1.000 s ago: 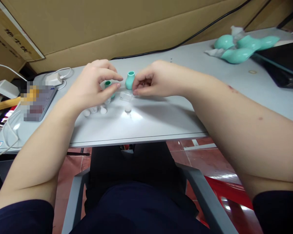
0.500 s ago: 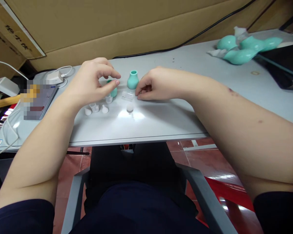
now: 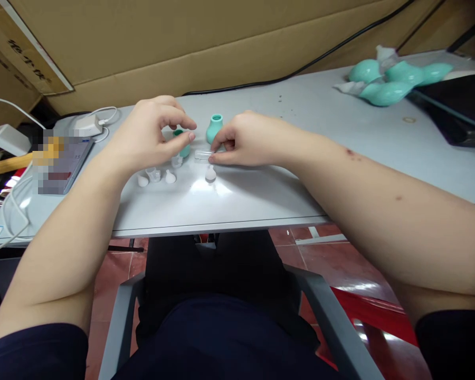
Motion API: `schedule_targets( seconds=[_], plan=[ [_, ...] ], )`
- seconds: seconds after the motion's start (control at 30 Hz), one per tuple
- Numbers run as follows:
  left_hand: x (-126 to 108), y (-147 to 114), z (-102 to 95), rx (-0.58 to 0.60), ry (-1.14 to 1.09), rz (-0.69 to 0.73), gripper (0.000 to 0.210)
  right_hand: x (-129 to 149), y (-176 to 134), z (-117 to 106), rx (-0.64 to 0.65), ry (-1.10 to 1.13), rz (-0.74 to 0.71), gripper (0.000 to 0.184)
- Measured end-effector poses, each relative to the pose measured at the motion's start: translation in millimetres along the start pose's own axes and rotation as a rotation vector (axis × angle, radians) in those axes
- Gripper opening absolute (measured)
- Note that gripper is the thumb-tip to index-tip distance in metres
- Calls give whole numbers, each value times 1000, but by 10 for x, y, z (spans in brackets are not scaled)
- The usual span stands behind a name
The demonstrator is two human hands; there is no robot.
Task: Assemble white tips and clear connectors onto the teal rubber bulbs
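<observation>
My right hand [image 3: 237,140] has its thumb and fingertips closed round the right end of small clear tubes [image 3: 202,155] at the tabletop; their exact number is hard to make out. Just behind those fingers stands a teal vase-shaped bulb [image 3: 214,128] with an open neck. Thumb and fingers parted, my left hand [image 3: 160,129] hovers holding nothing. A second teal piece [image 3: 184,149] is partly hidden behind its thumb. Below that hand are a small clear cup [image 3: 177,161], another clear cup [image 3: 154,174] and small white bulb-shaped pieces [image 3: 170,177]. A round white piece [image 3: 210,174] lies in front of the tubes.
Several teal bulbs [image 3: 388,92] with white wrapping lie at the back right beside a black flat object [image 3: 459,113]. At left are a phone [image 3: 73,163], a white adapter [image 3: 89,125] and cables. Cardboard [image 3: 221,42] walls the back; the table's front edge [image 3: 221,228] is near.
My right hand has moved left, and its fingertips have reached the clear tubes, which now lie straighter sideways. My left hand has hardly moved.
</observation>
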State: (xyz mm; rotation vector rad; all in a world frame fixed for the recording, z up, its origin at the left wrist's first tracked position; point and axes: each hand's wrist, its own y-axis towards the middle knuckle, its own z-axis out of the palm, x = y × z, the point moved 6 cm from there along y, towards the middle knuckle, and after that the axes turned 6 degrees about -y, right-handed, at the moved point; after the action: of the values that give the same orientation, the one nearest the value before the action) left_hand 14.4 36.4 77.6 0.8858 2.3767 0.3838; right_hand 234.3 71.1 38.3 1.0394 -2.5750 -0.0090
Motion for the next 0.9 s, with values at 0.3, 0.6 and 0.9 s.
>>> schedule_targets(
  seconds=[0.3,0.6,0.9],
  plan=[
    [78,-6,-24,-84,-20,-15,51,47,-71,-204,-225,256,34,23],
    [106,75,65,-69,-311,-72,82,236,-53,-231,-380,356,47,38],
    [638,106,-66,-347,-331,15,86,221,211,-234,-5,69,-296,18]
  ],
)
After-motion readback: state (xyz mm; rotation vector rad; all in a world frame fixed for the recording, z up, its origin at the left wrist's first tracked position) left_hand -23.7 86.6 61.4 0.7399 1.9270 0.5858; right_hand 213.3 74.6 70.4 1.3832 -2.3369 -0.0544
